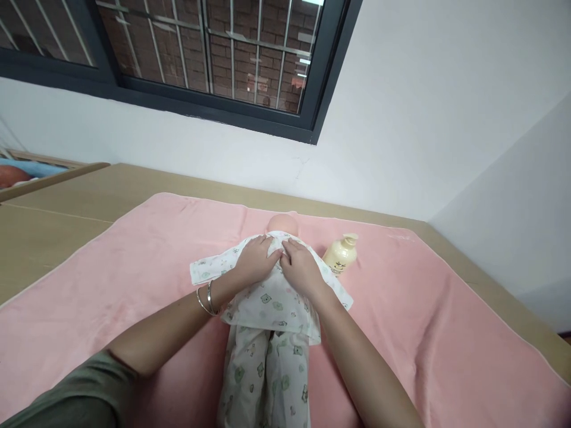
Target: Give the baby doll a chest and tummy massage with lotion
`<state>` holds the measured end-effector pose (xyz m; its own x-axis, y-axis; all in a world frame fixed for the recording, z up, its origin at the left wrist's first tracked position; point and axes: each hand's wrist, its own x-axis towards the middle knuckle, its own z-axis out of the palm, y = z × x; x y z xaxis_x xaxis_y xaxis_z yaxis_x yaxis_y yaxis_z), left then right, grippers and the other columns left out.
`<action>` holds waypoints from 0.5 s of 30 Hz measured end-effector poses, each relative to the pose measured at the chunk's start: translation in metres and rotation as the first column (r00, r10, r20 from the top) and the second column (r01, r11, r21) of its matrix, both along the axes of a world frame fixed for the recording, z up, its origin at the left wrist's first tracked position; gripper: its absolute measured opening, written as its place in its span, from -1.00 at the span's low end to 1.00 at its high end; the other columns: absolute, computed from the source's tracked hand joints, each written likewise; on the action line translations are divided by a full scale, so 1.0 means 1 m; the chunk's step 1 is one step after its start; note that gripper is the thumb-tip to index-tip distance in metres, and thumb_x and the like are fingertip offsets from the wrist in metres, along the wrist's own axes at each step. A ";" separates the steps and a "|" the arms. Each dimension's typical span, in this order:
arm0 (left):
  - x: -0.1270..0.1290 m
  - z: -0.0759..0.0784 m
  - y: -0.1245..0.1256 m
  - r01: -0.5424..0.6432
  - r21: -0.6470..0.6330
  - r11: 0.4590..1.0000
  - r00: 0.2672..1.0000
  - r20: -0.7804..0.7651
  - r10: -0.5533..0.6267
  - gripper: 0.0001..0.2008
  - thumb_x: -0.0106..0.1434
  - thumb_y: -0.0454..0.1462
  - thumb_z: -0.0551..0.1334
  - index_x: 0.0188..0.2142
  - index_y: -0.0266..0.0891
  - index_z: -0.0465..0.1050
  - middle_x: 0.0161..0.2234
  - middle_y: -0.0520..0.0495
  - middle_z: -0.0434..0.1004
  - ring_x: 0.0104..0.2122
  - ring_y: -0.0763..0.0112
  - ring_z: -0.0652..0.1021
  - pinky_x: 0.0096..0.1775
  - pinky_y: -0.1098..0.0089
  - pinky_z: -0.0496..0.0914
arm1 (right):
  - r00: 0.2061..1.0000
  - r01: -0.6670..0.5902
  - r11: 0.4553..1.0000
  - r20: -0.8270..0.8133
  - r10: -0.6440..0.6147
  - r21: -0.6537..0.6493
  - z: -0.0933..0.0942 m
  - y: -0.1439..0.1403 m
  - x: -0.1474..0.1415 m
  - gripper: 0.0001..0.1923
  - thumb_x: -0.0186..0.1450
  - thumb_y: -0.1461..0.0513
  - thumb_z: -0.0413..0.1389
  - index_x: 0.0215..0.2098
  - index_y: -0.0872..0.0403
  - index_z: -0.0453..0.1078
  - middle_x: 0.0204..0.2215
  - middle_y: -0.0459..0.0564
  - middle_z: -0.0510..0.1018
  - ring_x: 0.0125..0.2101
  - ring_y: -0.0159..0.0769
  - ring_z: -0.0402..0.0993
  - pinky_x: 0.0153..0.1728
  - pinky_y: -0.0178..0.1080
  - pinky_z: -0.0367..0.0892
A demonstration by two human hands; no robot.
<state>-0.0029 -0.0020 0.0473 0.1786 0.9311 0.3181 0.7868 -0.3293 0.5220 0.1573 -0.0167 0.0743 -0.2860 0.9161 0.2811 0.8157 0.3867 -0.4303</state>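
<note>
**pixelmoth:** ok so what are the hands actually doing here?

**dunebug_7:** Both lie flat, palms down, on the chest of a baby doll [267, 321]. The left hand [255, 260] has its fingers spread over the printed white top [272, 297]; the right hand [301, 267] sits just beside it, fingers loosely together, fingertips almost meeting the left ones near the collar. Neither pinches or grips anything, they just press on the fabric. Two thin bangles [206, 299] circle the left wrist.

**pixelmoth:** and where's the doll?

**dunebug_7:** On its back in the middle of a pink towel [134, 267], head [282, 223] toward the wall, matching printed trousers toward the camera. A cream pump bottle [341, 255] lies on the towel just right of the doll's shoulder. The towel covers a light wooden tabletop [53, 232], with a barred window [200, 53] above.
</note>
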 end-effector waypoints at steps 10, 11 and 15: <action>-0.013 0.034 -0.004 -0.033 -0.057 0.998 0.964 0.263 0.046 -0.51 0.40 -0.09 0.02 0.16 -0.28 0.45 0.19 -0.22 0.52 0.21 0.07 0.48 0.23 0.12 0.36 | 0.997 0.050 0.986 -0.060 -0.040 0.161 0.004 -0.015 -0.009 -0.46 0.43 0.21 -0.05 0.33 0.21 0.29 0.39 0.22 0.22 0.41 -0.01 0.07 0.37 0.07 0.06; -0.014 0.036 -0.004 -0.049 -0.052 0.997 0.958 0.280 0.061 -0.51 0.39 -0.10 0.03 0.16 -0.28 0.44 0.20 -0.21 0.51 0.23 0.08 0.47 0.24 0.12 0.35 | 1.000 0.026 0.989 -0.003 -0.026 0.149 -0.001 -0.014 -0.012 -0.47 0.43 0.22 -0.05 0.33 0.21 0.29 0.39 0.24 0.21 0.41 0.02 0.04 0.38 0.11 0.03; -0.015 0.040 -0.005 -0.088 -0.052 0.995 0.945 0.313 0.099 -0.49 0.37 -0.12 0.05 0.20 -0.31 0.41 0.24 -0.22 0.48 0.27 0.09 0.43 0.29 0.11 0.30 | 0.994 -0.029 0.996 0.111 0.019 0.084 -0.012 -0.012 -0.017 -0.50 0.45 0.21 -0.04 0.32 0.17 0.31 0.38 0.26 0.24 0.42 0.06 0.01 0.38 0.20 -0.02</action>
